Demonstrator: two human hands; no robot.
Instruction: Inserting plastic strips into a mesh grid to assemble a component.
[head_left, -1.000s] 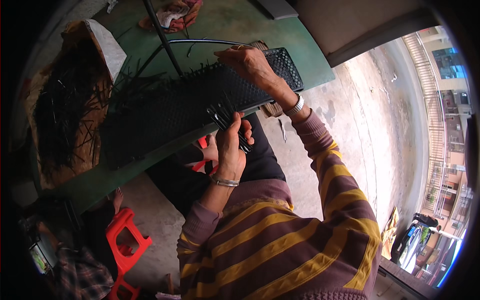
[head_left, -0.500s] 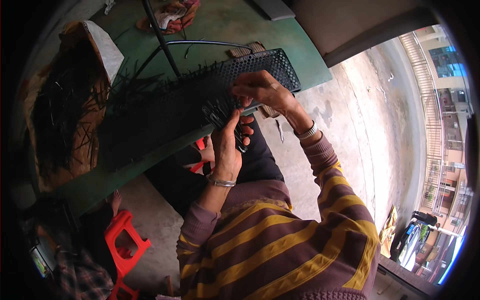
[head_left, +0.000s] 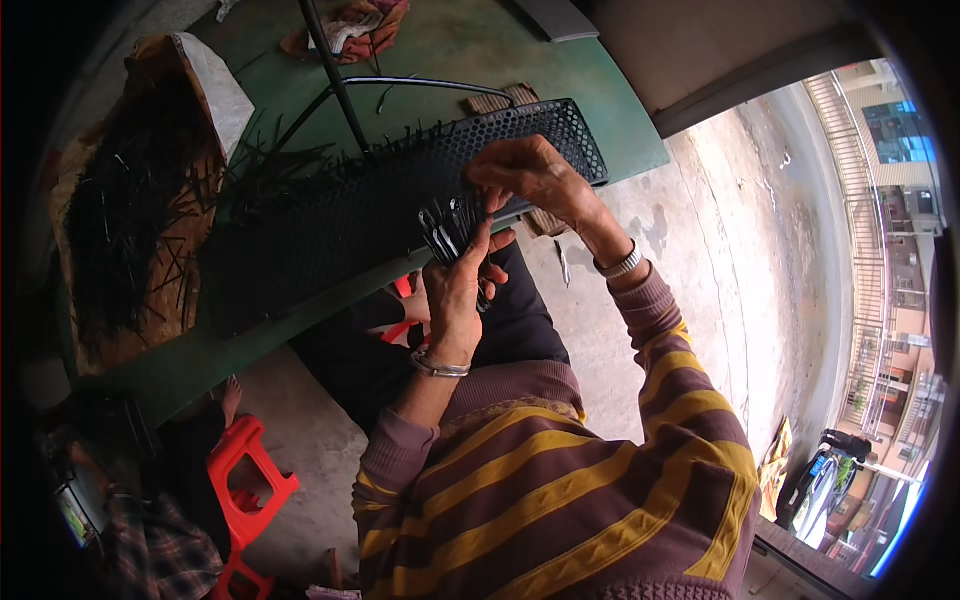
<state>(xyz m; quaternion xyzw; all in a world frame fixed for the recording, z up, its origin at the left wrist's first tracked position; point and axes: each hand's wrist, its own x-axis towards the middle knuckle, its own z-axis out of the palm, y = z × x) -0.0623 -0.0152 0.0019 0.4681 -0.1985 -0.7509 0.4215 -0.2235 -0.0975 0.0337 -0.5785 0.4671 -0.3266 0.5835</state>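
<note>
My left hand is wrapped round a bundle of thin black strips, some with pale, shiny ends. The bundle stands up from the fist over the near edge of a black perforated tray. Just above and right of it, my right hand is closed in a pinch beside the tops of the strips. Whatever lies between its fingertips is hidden. More dark strips lie along the tray's far edge and to its left.
The tray rests on a green table. At left lies an opened brown sack full of black strips. A dark metal frame rises behind the tray, near a crumpled cloth. Below left are a red stool and another person's plaid sleeve.
The bundle in my left hand has turned more upright, with its ends fanned. My right hand stays pinched close above it. The view has shifted slightly.
</note>
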